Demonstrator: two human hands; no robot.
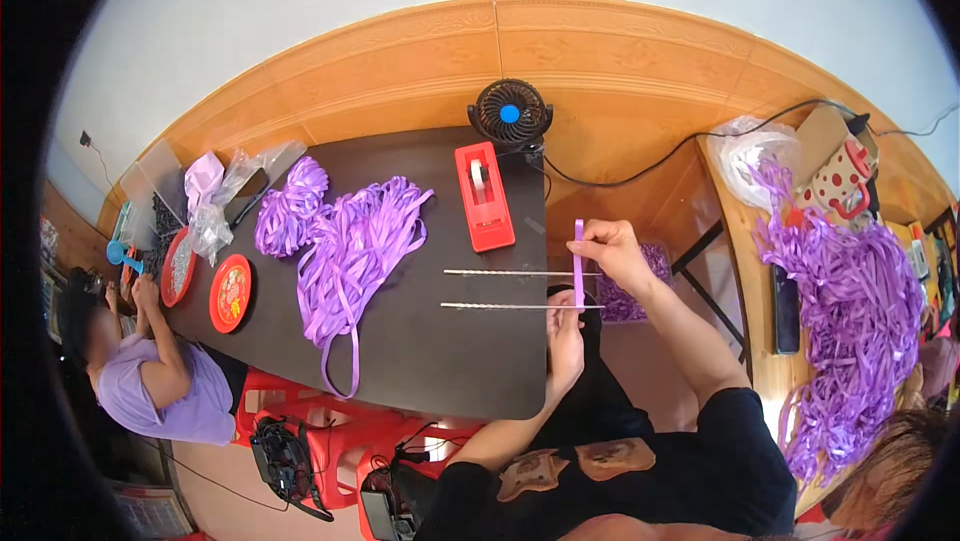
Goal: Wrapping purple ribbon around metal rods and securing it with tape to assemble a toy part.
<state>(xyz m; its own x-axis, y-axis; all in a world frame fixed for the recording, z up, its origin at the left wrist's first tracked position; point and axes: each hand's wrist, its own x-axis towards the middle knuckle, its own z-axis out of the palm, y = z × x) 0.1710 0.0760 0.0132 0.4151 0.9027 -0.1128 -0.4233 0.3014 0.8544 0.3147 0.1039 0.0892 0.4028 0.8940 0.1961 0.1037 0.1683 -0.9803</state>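
A short strip of purple ribbon [579, 271] runs across two thin metal rods [495, 306] that stick out past the right edge of the dark table. My right hand [612, 249] pinches the ribbon near its far end, beyond the farther rod. At the nearer rod, my left hand [566, 349] has its fingers closed on the ribbon's near end. Whether the ribbon goes fully around the rods I cannot tell. Left of the rods lies a loose heap of purple ribbon [355, 251], with a bundled ribbon skein [292, 209] behind it.
A red tape dispenser [486, 206] and a black fan [509, 113] stand at the table's far right. Red dishes [231, 293] lie left, near a person in a purple shirt [170, 391]. A wooden table [775, 381] on my right carries more ribbon. Below sits a purple-filled bin [640, 286].
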